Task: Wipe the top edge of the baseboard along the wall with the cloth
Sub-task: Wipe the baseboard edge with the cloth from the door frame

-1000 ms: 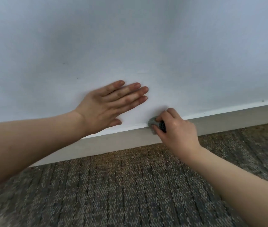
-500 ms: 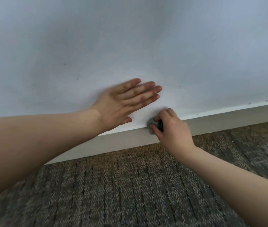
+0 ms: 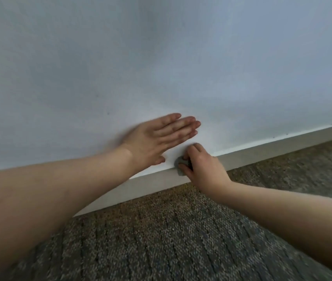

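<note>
A pale baseboard runs along the foot of the white wall, rising toward the right. My right hand grips a small bunched grey cloth and presses it on the baseboard's top edge near the middle of the view. Most of the cloth is hidden under my fingers. My left hand lies flat on the wall just above and left of the cloth, fingers together and stretched out, holding nothing.
Brown-grey patterned carpet covers the floor below the baseboard. A few dark specks sit on the baseboard's top edge farther right.
The view has tilted, so the baseboard slopes more steeply. My left hand slid rightward along the wall, closer to the right hand. The right hand keeps the cloth on the edge.
</note>
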